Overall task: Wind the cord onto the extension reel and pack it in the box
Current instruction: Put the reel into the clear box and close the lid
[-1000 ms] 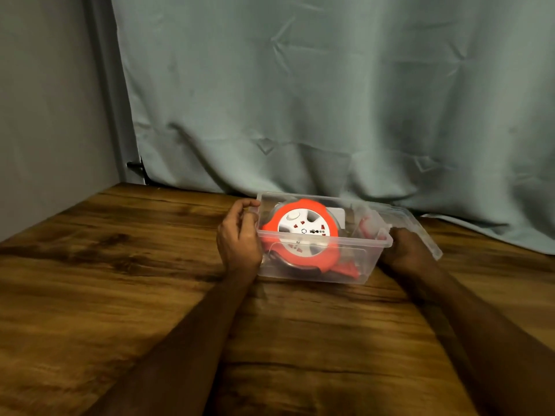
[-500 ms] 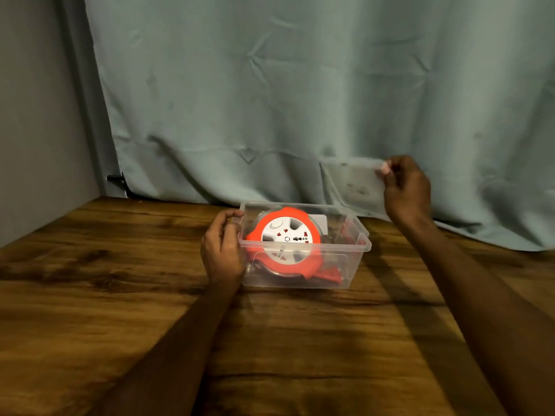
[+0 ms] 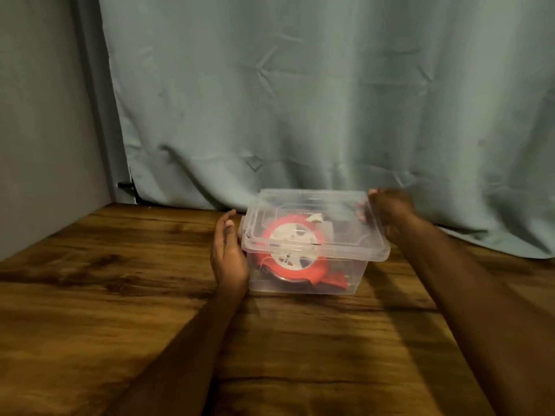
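An orange extension reel (image 3: 292, 250) with a white round face lies inside a clear plastic box (image 3: 357, 274) on the wooden table. A clear lid (image 3: 312, 205) lies across the top of the box, a little tilted. My right hand (image 3: 387, 216) grips the lid at its far right corner. My left hand (image 3: 229, 253) rests flat against the box's left wall, fingers extended, steadying it. The cord is hidden; only an orange and dark bit shows at the box's bottom right.
The wooden table (image 3: 150, 295) runs from the curtain toward me. A pale green curtain (image 3: 300, 100) hangs right behind the box. A grey wall (image 3: 45, 115) closes off the left side.
My right hand lifted the lid from behind the box, raised it in the air, then brought it down over the box. My left hand stayed on the left wall.
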The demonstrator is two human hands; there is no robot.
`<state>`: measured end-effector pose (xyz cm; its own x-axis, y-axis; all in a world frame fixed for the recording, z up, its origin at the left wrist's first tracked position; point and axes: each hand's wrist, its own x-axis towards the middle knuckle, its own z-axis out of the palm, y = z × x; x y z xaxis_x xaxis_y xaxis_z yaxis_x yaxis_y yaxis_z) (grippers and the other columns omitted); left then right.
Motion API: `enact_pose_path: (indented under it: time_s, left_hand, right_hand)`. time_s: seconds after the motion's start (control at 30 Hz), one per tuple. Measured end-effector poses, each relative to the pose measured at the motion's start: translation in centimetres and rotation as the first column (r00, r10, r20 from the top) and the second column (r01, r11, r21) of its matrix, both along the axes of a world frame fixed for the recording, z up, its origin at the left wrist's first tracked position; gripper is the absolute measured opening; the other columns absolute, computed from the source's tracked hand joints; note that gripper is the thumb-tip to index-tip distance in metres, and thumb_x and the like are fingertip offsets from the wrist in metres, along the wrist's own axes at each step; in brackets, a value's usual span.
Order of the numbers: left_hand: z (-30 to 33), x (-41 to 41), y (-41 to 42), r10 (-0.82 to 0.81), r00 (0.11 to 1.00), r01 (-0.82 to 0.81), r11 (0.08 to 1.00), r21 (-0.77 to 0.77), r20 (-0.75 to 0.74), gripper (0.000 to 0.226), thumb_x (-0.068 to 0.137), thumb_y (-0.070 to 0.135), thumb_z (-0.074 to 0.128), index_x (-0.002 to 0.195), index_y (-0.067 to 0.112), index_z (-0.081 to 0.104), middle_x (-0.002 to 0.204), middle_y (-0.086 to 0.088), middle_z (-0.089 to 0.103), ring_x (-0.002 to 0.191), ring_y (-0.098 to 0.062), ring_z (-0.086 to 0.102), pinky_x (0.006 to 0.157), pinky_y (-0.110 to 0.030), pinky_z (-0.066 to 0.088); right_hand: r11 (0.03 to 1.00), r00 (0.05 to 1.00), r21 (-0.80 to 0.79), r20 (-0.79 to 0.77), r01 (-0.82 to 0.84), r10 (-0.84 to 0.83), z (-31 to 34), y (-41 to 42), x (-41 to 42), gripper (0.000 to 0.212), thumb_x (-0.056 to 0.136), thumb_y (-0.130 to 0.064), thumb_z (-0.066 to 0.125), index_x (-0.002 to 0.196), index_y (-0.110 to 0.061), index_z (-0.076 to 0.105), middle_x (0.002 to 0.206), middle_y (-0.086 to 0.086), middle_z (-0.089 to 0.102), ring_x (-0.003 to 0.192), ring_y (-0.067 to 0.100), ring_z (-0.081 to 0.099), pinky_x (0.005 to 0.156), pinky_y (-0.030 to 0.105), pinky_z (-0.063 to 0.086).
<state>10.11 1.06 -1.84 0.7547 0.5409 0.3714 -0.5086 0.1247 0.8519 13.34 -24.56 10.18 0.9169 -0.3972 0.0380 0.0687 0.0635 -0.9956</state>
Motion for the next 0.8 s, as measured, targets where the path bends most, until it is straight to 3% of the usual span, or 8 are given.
enact_pose_path:
  time_s: [0.1,0.17,0.23,0.37,0.53,0.67,0.73,0.8]
  left_hand:
    - [0.2,0.0,-0.2,-0.066,0.997,0.064,0.997,-0.045,-0.044,0.054,0.087,0.065,0.043,0.116,0.028,0.069,0.119,0.0,0.07,0.114,-0.019,0.064,0.102,-0.05,0.049]
    - [0.2,-0.1,-0.3,-0.113,0.994,0.112,0.992,-0.051,-0.012,0.05,0.086,0.059,0.051,0.114,0.022,0.07,0.115,-0.002,0.072,0.111,-0.022,0.066,0.1,-0.048,0.05]
    - [0.3,-0.2,-0.3,-0.147,0.989,0.15,0.986,-0.078,0.033,0.041,0.087,0.048,0.059,0.113,0.018,0.071,0.113,-0.004,0.073,0.109,-0.024,0.067,0.098,-0.046,0.052]
    - [0.7,-0.1,-0.1,-0.206,0.978,0.206,0.96,-0.189,0.017,0.044,0.094,0.023,0.06,0.137,0.013,0.054,0.119,-0.007,0.069,0.103,-0.014,0.069,0.077,-0.023,0.056]
    - [1.0,0.5,0.9,-0.323,0.942,0.306,0.938,-0.162,-0.093,0.038,0.081,0.029,0.061,0.113,0.013,0.07,0.058,0.002,0.058,0.038,-0.012,0.042,0.033,-0.021,0.028]
    - [2.8,-0.8,1.3,-0.361,0.872,0.361,0.93,-0.063,-0.331,0.024,0.086,0.04,0.06,0.081,0.02,0.073,0.055,0.003,0.06,0.046,-0.019,0.046,0.043,-0.025,0.03]
    - [4.3,-0.9,2.1,-0.385,0.833,0.435,0.9,0.04,-0.396,0.024,0.09,0.039,0.058,0.098,0.024,0.075,0.086,-0.001,0.075,0.071,-0.015,0.068,0.058,-0.025,0.044]
    - [6.0,0.0,3.3,-0.302,0.844,0.452,0.846,0.283,-0.444,0.045,0.09,0.034,0.058,0.134,0.025,0.059,0.136,-0.007,0.061,0.115,-0.018,0.063,0.087,-0.027,0.051]
  right_hand:
    - [0.996,0.998,-0.086,-0.061,-0.012,0.006,-1.4,-0.5,0.8,0.018,0.099,-0.008,0.067,0.083,-0.007,0.061,0.078,0.011,0.059,0.052,0.018,0.063,0.038,0.018,0.049]
    - [0.975,0.996,-0.218,-0.082,-0.05,0.033,-1.4,0.0,1.1,0.022,0.087,-0.013,0.082,0.102,-0.003,0.069,0.096,0.016,0.068,0.083,0.028,0.069,0.071,0.032,0.064]
    - [0.946,0.991,-0.312,-0.123,-0.091,0.055,-1.2,1.0,1.1,0.042,0.082,-0.004,0.085,0.12,-0.003,0.068,0.112,0.016,0.068,0.103,0.032,0.066,0.096,0.044,0.059]
    - [0.891,0.99,-0.448,-0.139,-0.075,0.013,-1.1,2.3,1.5,0.037,0.082,0.0,0.083,0.117,-0.005,0.072,0.117,0.016,0.07,0.106,0.033,0.066,0.09,0.033,0.054]
    - [0.734,0.984,-0.667,-0.177,-0.13,0.013,-1.1,3.4,1.5,0.033,0.091,-0.008,0.075,0.123,-0.013,0.075,0.125,0.013,0.071,0.115,0.034,0.067,0.101,0.039,0.057]
    - [0.624,0.982,-0.763,-0.185,-0.169,0.039,-1.2,3.1,1.1,0.038,0.096,-0.008,0.068,0.132,-0.019,0.071,0.137,0.01,0.066,0.119,0.032,0.065,0.109,0.043,0.053]
    - [0.594,0.979,-0.781,-0.194,-0.194,0.065,-1.2,2.8,1.0,0.039,0.097,-0.01,0.067,0.134,-0.022,0.07,0.143,0.007,0.063,0.121,0.031,0.063,0.111,0.042,0.051]
    - [0.59,0.979,-0.783,-0.189,-0.197,0.077,-1.4,2.4,1.2,0.039,0.097,-0.012,0.066,0.134,-0.024,0.071,0.144,0.006,0.063,0.122,0.03,0.063,0.111,0.04,0.05]
